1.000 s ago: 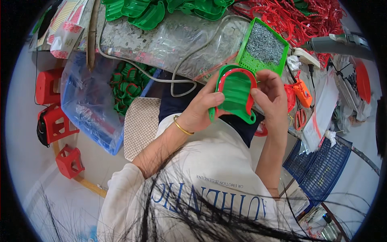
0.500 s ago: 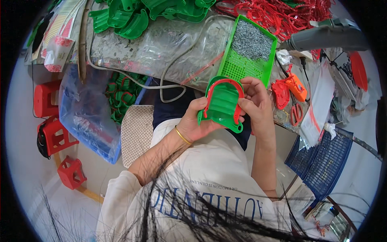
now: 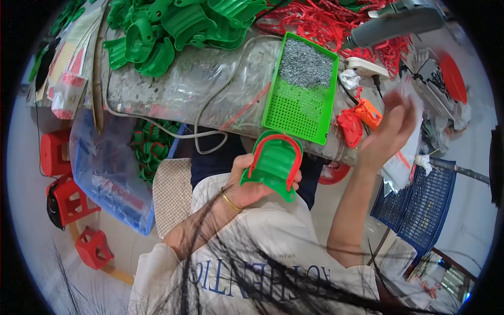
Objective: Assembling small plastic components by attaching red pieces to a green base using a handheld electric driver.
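Note:
My left hand (image 3: pixel 247 186) is closed round a curved green plastic piece (image 3: pixel 275 157), its thumb on the left edge and fingertips showing at the right. A red U-shaped strip (image 3: pixel 297 152) lines the inside of the piece, and a small looped tab sticks out at its lower end. Over the right part of the table, my right hand (image 3: pixel 389 126) is smeared by motion, so its fingers cannot be read. It is close to white plastic sheets (image 3: pixel 415 113) and an orange tool-like object (image 3: pixel 368 114). Just left of that lies a red plastic piece (image 3: pixel 348 127).
A green perforated tray (image 3: pixel 300 113) holds small silvery metal bits. Green plastic pieces (image 3: pixel 189 26) and red strips (image 3: pixel 315 21) are heaped at the back. A grey cable (image 3: pixel 210 100) crosses the table. Left stand a lined blue bin (image 3: pixel 113 173) and red stools (image 3: pixel 68 197).
My right hand has let go of the green piece and moved right, across the table. My left hand keeps hold of the piece, now lower in view. The view has shifted slightly.

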A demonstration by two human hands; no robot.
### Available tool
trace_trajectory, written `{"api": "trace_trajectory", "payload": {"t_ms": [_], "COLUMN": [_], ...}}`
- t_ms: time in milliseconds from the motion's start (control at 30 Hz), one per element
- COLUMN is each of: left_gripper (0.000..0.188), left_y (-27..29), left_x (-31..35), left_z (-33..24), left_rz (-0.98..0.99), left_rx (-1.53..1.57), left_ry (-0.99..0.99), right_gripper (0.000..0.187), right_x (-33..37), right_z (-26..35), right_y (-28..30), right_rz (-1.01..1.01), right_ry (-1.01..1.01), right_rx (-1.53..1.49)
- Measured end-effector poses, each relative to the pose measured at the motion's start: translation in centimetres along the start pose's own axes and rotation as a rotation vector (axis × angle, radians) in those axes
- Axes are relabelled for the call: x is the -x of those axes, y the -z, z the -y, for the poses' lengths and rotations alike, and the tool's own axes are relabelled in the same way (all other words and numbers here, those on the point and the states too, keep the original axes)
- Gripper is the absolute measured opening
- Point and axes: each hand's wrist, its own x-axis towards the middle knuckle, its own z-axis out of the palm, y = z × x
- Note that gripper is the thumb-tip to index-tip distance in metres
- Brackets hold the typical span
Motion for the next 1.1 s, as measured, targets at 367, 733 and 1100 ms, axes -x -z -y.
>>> {"api": "trace_trajectory", "payload": {"t_ms": [367, 733, 1100], "left_gripper": [0.074, 0.076, 0.073], "left_y": [0.8, 0.7, 1.1], "left_x": [-1.6, -1.7, -1.9], "left_z": [1.2, 1.5, 1.1], "left_rz": [0.034, -0.05, -0.074], "left_rx": [-0.183, -0.153, -0.098], "left_ry": [0.127, 0.062, 0.054], "right_gripper": [0.051, 0.049, 0.037], "right_x": [-13.5, -8.3, -6.1], "right_z": [-1.9, 4.9, 4.0], "right_y": [-7.6, -9.9, -3.8], "right_rz": [0.961, 0.868, 0.922], "right_ry": [-0.195, -0.346, -0.313], "right_rx": [-0.733, -0.482, -0.457]}}
